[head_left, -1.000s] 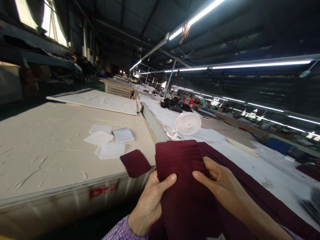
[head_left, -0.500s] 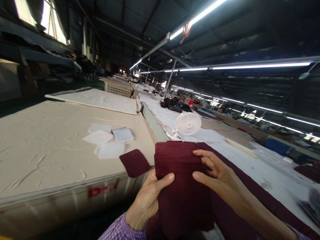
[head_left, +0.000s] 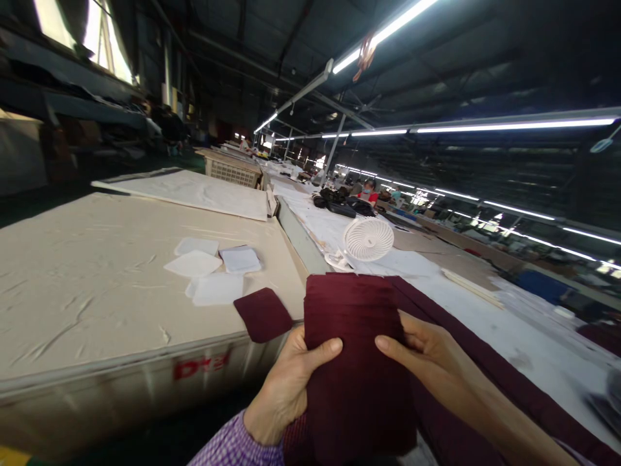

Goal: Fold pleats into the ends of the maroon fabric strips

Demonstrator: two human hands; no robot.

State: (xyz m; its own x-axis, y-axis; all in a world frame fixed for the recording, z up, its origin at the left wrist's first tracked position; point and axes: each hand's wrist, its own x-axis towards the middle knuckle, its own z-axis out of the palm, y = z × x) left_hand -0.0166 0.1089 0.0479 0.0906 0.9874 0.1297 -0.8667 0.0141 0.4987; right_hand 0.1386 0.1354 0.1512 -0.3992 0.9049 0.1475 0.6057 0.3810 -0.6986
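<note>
Between my hands is a stack of maroon fabric pieces (head_left: 359,382), its top edge layered and fanned a little. My left hand (head_left: 295,375) grips the left side, thumb on the front face and fingers hidden behind. On the right side my right hand (head_left: 427,353) holds it too, thumb in front and fingers behind the edge. One loose maroon fabric piece (head_left: 263,315) lies at the edge of the cream-covered surface to the left. Several white pieces (head_left: 217,289) rest beyond it. A long strip of maroon fabric (head_left: 466,346) stretches along the table at the right.
A white fan (head_left: 369,239) stands on the white-topped table (head_left: 490,330) just beyond the stack. To the left is the wide cream-covered surface (head_left: 97,259), with a plastic crate (head_left: 233,169) behind. Dark items (head_left: 337,200) lie farther along the table, near a person in red (head_left: 369,194).
My right hand's fingers have moved from the front of the stack to behind its right edge, leaving the thumb in front. My left hand keeps its hold.
</note>
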